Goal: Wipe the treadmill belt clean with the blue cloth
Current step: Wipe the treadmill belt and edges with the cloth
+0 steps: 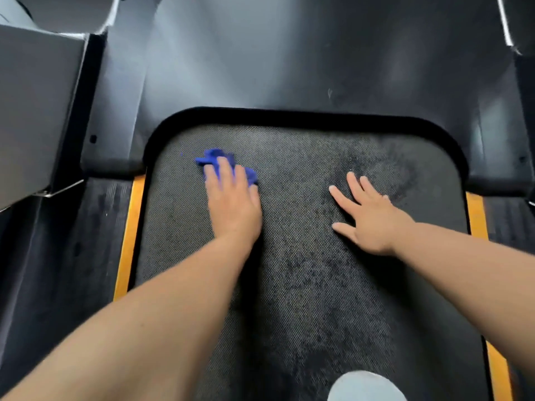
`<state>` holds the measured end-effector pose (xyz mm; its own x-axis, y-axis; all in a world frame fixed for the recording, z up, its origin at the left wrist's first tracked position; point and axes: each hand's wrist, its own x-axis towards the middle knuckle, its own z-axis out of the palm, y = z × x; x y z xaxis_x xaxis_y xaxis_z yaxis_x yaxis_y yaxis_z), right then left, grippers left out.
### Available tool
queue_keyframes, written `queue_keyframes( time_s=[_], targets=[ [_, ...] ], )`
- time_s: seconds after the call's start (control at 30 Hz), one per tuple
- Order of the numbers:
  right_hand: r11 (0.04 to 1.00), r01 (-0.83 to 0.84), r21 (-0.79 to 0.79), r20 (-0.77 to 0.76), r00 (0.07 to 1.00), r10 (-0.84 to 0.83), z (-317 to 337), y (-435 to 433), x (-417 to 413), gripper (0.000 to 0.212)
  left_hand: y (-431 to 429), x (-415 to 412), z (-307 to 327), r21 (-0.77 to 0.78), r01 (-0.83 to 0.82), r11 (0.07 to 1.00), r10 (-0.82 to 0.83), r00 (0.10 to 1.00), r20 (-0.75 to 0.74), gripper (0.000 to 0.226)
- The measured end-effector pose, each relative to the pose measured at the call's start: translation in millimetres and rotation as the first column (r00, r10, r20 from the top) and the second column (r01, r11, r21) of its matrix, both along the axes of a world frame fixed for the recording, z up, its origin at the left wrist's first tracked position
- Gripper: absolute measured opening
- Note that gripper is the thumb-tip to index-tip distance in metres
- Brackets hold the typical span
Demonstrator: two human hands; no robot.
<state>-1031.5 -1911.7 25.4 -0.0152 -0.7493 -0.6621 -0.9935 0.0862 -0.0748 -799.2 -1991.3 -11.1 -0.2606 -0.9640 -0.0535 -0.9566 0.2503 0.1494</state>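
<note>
grey cover [289, 59] far end | orange strip [130, 227] left | grey box [34, 111] far-left

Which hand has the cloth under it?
The left hand, fingers flat on the blue cloth; the right hand rests spread on the bare treadmill belt.

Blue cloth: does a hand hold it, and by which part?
Not gripped: the left hand presses flat on the near part of the blue cloth, fingers straight. The right hand holds nothing.
</note>
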Motion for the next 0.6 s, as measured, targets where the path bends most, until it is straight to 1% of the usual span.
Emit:
queue_keyframes(
  time_s=[0.03, 0.07, 0.1, 0.13, 0.17, 0.2, 0.23, 0.27, 0.3, 0.33, 0.37, 0.4, 0.43, 0.47, 0.5, 0.53, 0.57, 0.6],
  targets=[
    [0.999, 0.013, -0.04, 0.002, 1.0, -0.013, -4, 3, 1, 0.071, 12, -12, 0, -0.023, 0.151, 0.988, -0.152, 0.988, -0.037, 0.04],
    [0.997, 0.027, -0.068, 0.005, 1.0, -0.027, -8, 5, 2, 0.069, 21, -16, -6, -0.032, 0.35, 0.936, -0.352, 0.933, -0.071, 0.037],
    [0.996, 0.043, -0.083, 0.006, 0.999, -0.042, -10, 7, 3, 0.067, 23, -12, -10, -0.046, 0.518, 0.854, -0.52, 0.848, -0.097, 0.035],
    [0.994, 0.063, -0.088, 0.007, 0.998, -0.062, -12, 8, 5, 0.066, 18, -2, -9, -0.036, 0.642, 0.766, -0.642, 0.76, -0.102, 0.034],
    [0.992, 0.086, -0.088, 0.01, 0.996, -0.086, -12, 8, 7, 0.065, 7, 12, -8, -0.073, 0.701, 0.71, -0.705, 0.705, -0.077, 0.032],
    [0.99, 0.111, -0.088, 0.012, 0.994, -0.111, -13, 9, 10, 0.064, -7, 27, -11, -0.122, 0.706, 0.698, -0.714, 0.699, -0.041, 0.029],
    [0.987, 0.133, -0.093, 0.013, 0.991, -0.133, -14, 10, 13, 0.063, -22, 41, -9, -0.134, 0.63, 0.765, -0.638, 0.769, -0.032, 0.025],
    [0.983, 0.151, -0.107, 0.01, 0.989, -0.151, -17, 12, 16, 0.063, -36, 54, -8, -0.103, 0.476, 0.873, -0.483, 0.874, -0.053, 0.023],
    [0.977, 0.17, -0.127, 0.008, 0.985, -0.17, -20, 14, 19, 0.062, -44, 64, -5, -0.062, 0.232, 0.971, -0.237, 0.965, -0.109, 0.026],
    [0.97, 0.189, -0.151, 0.008, 0.982, -0.19, -23, 15, 22, 0.061, -46, 65, -4, -0.022, 0.007, 1.0, -0.01, 0.987, -0.162, 0.03],
    [0.963, 0.207, -0.17, 0.009, 0.978, -0.209, -25, 16, 25, 0.06, -39, 55, 0, -0.006, -0.118, 0.993, 0.115, 0.976, -0.185, 0.033],
    [0.958, 0.219, -0.185, 0.009, 0.975, -0.221, -27, 17, 27, 0.06, -27, 38, -1, -0.011, -0.116, 0.993, 0.112, 0.976, -0.189, 0.032],
    [0.954, 0.223, -0.198, 0.009, 0.974, -0.226, -28, 17, 29, 0.059, -10, 17, 1, -0.024, -0.014, 1.0, 0.008, 0.976, -0.219, 0.029],
    [0.95, 0.226, -0.215, 0.007, 0.973, -0.23, -30, 18, 30, 0.059, 7, -3, 1, -0.024, 0.148, 0.989, -0.149, 0.952, -0.269, 0.03],
    [0.942, 0.231, -0.245, 0.005, 0.971, -0.237, -31, 19, 30, 0.059, 23, -16, -1, -0.03, 0.332, 0.943, -0.325, 0.895, -0.307, 0.037],
    [0.93, 0.238, -0.281, 0.007, 0.969, -0.246, -32, 20, 29, 0.06, 31, -22, -2, -0.024, 0.48, 0.877, -0.462, 0.827, -0.321, 0.045],
    [0.916, 0.251, -0.312, 0.019, 0.966, -0.258, -33, 21, 30, 0.061, 29, -17, -3, -0.04, 0.549, 0.835, -0.533, 0.789, -0.305, 0.052],
    [0.903, 0.272, -0.332, 0.039, 0.961, -0.274, -32, 23, 31, 0.062, 18, -5, -3, -0.096, 0.571, 0.815, -0.576, 0.783, -0.233, 0.056]
  ],
)
